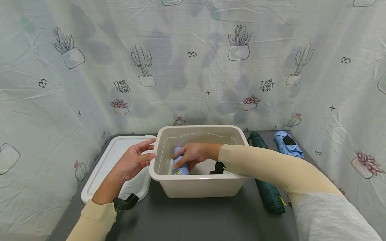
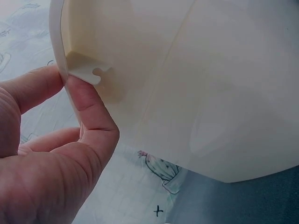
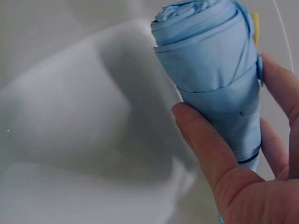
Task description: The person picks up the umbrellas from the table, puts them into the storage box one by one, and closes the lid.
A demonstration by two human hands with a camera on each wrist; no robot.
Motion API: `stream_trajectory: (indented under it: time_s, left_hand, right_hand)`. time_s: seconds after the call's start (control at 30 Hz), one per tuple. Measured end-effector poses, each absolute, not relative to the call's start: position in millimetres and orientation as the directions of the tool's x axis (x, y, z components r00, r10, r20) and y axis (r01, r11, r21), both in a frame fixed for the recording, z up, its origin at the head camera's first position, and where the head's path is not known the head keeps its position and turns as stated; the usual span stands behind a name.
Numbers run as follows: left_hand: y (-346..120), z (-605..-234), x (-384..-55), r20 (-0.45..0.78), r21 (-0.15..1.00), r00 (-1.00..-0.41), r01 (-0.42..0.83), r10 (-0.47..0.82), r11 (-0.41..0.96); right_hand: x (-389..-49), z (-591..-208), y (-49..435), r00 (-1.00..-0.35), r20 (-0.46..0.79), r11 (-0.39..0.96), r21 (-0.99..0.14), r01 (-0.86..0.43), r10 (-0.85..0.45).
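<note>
A cream plastic bin (image 1: 200, 186) stands on the grey table in the head view. My left hand (image 1: 134, 161) pinches its left rim between thumb and fingers; the left wrist view shows the fingertips at the lip (image 2: 57, 39) beside a small notched tab. Inside the bin, at its left side, my right hand (image 1: 197, 153) holds a rolled light-blue folding umbrella (image 3: 212, 74). Fingers and thumb lie on opposite sides of its fabric in the right wrist view. A bit of yellow shows on the umbrella. The near wall hides part of the bin's floor.
The white lid (image 1: 104, 170) lies flat left of the bin. To the right are a long dark-green rolled umbrella (image 1: 269, 197), partly behind my right arm, and a folded blue fabric bundle (image 1: 284, 144) with a black patch. A patterned curtain (image 1: 193, 73) surrounds the table.
</note>
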State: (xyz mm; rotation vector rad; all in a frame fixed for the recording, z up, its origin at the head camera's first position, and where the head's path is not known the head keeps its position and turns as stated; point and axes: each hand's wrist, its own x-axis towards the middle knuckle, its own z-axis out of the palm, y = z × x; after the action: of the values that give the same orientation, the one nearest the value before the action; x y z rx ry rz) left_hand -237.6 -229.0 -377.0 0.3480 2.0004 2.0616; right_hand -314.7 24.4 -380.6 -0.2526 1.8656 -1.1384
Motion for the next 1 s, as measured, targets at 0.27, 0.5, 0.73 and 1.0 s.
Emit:
stream_trajectory:
  time_s: [0.27,0.5,0.73,1.0]
  left_hand:
    - [-228.3,-376.6,-236.3,-0.006,1.000,-0.947,-0.012,0.322,-0.016]
    - [-228.3,-377.1,-235.6,-0.009,1.000,-0.947,-0.015,0.320,-0.015]
    - [-229.0,-377.3,-234.4,0.001,1.000,-0.948,-0.004,0.318,-0.015]
    - [-228.0,-378.6,-235.2,0.007,1.000,-0.943,-0.002,0.333,-0.027]
  right_hand:
    - [-316.8,-383.7,19.7,-0.506,-0.630,0.586,-0.764,0.269,-0.589]
    - [-321.5,-379.8,22.4,-0.458,-0.672,0.610,-0.733,0.300,-0.582]
    - [-323.6,-358.1,33.4,-0.515,-0.619,0.600,-0.766,0.228,-0.594]
    - [-319.3,-326.9,58.2,-0.534,-0.553,0.561,-0.811,0.168,-0.640]
